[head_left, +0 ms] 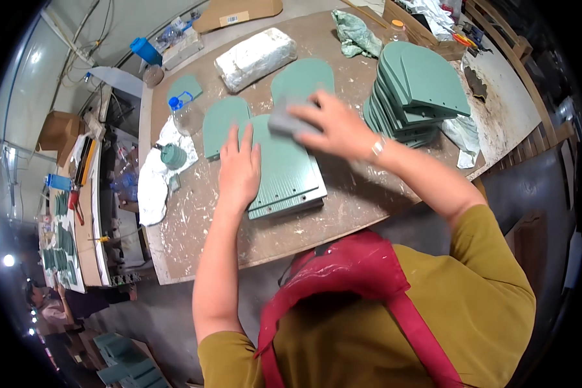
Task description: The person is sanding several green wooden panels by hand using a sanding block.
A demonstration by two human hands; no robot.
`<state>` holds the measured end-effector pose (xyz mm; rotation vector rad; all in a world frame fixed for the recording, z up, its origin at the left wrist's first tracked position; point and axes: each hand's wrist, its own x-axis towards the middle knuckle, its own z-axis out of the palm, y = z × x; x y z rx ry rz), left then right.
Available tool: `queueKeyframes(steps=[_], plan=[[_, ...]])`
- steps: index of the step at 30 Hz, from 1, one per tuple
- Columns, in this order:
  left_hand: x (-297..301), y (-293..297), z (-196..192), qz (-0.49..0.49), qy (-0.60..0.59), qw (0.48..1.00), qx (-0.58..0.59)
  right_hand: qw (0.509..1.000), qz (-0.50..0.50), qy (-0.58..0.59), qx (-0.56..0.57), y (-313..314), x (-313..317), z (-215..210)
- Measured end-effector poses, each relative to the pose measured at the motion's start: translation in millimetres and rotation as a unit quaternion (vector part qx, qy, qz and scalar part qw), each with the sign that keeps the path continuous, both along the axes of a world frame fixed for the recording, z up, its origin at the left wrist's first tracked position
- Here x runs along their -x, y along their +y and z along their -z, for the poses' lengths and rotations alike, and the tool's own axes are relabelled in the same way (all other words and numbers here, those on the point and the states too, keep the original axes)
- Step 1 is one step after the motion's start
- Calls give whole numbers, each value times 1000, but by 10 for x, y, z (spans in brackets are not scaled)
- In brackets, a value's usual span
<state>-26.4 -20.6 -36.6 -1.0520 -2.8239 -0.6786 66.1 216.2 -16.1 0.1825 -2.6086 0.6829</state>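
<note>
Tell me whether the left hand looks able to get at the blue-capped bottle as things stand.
Probably yes: the left hand rests palm-down at the edge of a green board, and only a low green panel seems to lie between it and the bottle.

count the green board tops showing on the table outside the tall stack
4: front board, left board, back board, far-left board behind a blue-capped bottle. More may be hidden beneath.

Workshop is indicated: tabletop [197, 242] is spattered white, green panels [433, 77] are stacked in quantity, a rag [355, 35] is crumpled up, a red apron [362, 268] is worn, a side bench [90, 246] is lined with green pieces [63, 242], another person [57, 309] is seen nearby.
</note>
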Motion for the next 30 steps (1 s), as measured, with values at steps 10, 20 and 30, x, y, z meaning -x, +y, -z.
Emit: queueKeyframes(steps=[10,20,30], plan=[[-217,67,-226,64,129,981,129,993,59,-71,73,381,156,71],[-646,1,-96,199,90,976,-19,969,48,-96,222,385,-251,386],[-679,-27,-212,293,115,949,-34,983,34,-77,162,48,-818,95]])
